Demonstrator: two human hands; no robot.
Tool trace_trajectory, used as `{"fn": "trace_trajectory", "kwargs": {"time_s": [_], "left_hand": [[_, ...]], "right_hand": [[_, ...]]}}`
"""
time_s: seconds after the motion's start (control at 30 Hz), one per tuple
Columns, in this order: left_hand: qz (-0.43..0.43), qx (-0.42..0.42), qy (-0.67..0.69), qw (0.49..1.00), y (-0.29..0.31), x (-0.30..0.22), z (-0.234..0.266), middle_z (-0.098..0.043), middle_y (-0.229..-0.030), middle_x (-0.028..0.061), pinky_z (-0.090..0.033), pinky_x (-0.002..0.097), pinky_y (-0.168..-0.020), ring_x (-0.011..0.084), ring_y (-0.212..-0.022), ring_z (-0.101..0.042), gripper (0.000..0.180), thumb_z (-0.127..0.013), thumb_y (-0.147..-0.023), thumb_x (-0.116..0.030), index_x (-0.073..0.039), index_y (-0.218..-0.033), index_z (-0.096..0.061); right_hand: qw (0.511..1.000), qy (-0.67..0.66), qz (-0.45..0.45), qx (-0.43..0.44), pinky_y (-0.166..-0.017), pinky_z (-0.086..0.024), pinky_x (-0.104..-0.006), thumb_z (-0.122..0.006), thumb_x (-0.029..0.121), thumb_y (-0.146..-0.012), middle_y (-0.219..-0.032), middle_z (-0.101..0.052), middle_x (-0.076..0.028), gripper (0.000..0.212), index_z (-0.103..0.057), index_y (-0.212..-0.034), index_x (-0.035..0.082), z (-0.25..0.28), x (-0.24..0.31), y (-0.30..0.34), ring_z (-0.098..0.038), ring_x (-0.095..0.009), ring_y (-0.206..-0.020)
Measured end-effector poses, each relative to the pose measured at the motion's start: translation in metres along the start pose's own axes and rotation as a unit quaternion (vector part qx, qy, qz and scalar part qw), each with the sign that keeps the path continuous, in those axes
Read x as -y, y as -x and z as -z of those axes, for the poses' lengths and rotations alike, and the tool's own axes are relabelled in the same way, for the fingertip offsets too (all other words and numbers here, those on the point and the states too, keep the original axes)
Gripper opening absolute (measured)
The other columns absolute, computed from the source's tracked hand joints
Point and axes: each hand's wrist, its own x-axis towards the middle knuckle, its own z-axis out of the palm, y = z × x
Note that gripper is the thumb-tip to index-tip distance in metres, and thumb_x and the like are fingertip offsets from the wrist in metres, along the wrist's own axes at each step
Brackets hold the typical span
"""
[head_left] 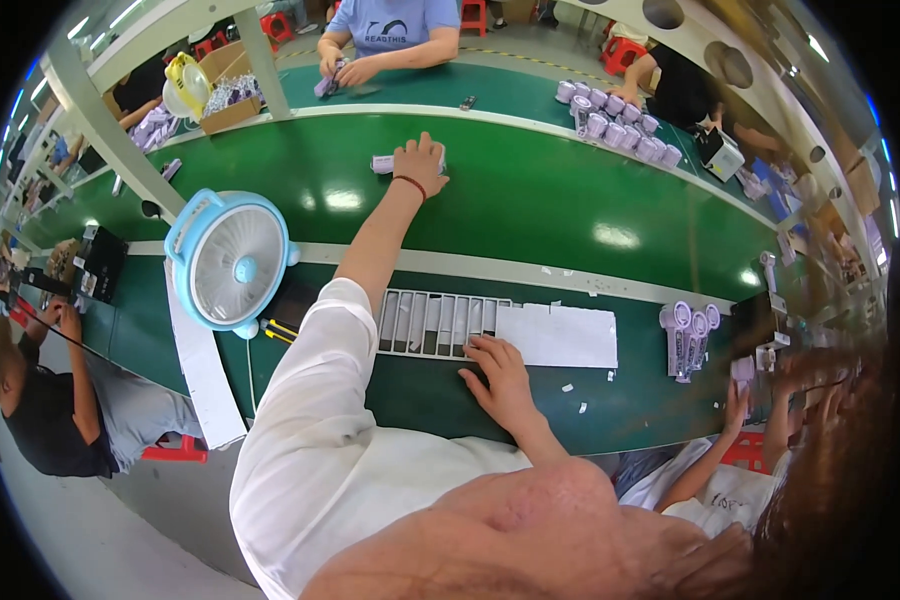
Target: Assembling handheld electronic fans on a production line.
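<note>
Gadget in pale purple is lying on the shiny green surface, partly under my left hand, arm stretched way out. Honestly can't tell if those fingers are clamped on it or just over it. My right hand is palm down, fingers apart, at the near right corner of a white slotted tray. White sheet sits just right of that. Blue fan is off left, more purple gadgets bunched over right.
</note>
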Motion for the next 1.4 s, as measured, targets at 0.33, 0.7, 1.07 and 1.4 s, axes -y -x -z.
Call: {"fn": "trace_trajectory", "kwargs": {"time_s": [0.33,0.7,1.07,1.4], "left_hand": [[0.080,0.107,0.194,0.972,-0.024,0.009,-0.011,-0.052,-0.145,0.0180,-0.056,0.0516,-0.100,0.0395,-0.120,-0.066,0.093,-0.075,-0.088,-0.052,-0.012,-0.163,-0.036],[0.124,0.027,0.220,0.967,0.017,-0.017,-0.008,-0.056,-0.134,0.0225,-0.061,0.0497,-0.086,0.0429,-0.105,-0.071,0.073,-0.081,-0.086,-0.043,-0.001,-0.132,-0.043],[-0.005,-0.040,0.664,0.746,0.092,-0.014,0.085,-0.062,-0.110,0.0021,-0.049,0.0269,-0.089,0.0126,-0.101,-0.060,0.024,-0.071,-0.101,-0.029,-0.009,-0.113,-0.065],[-0.399,0.254,0.710,0.522,0.202,-0.063,0.233,-0.072,-0.109,0.0077,-0.052,0.0329,-0.091,0.0203,-0.104,-0.065,0.018,-0.070,-0.103,-0.017,-0.005,-0.113,-0.077]], "right_hand": [[1.000,-0.004,0.006,0.007,-0.106,-0.050,-0.0475,-0.080,0.014,-0.089,-0.132,-0.065,-0.013,0.038,-0.070,-0.124,0.006,-0.003,0.001,0.002,-0.060,-0.037,-0.125],[1.000,-0.009,0.008,0.012,-0.108,-0.049,-0.0472,-0.079,0.013,-0.088,-0.131,-0.067,-0.013,0.034,-0.071,-0.120,0.004,0.001,0.000,-0.001,-0.059,-0.036,-0.128],[0.991,-0.078,-0.021,-0.104,-0.103,-0.052,-0.0442,-0.079,0.006,-0.088,-0.139,-0.062,-0.016,0.042,-0.068,-0.129,0.006,0.013,-0.001,-0.001,-0.061,-0.038,-0.124],[0.928,-0.284,-0.051,-0.237,-0.103,-0.052,-0.0411,-0.089,0.012,-0.083,-0.126,-0.067,-0.018,0.089,-0.041,-0.157,0.000,-0.014,0.005,0.000,-0.067,-0.025,-0.115]]}}
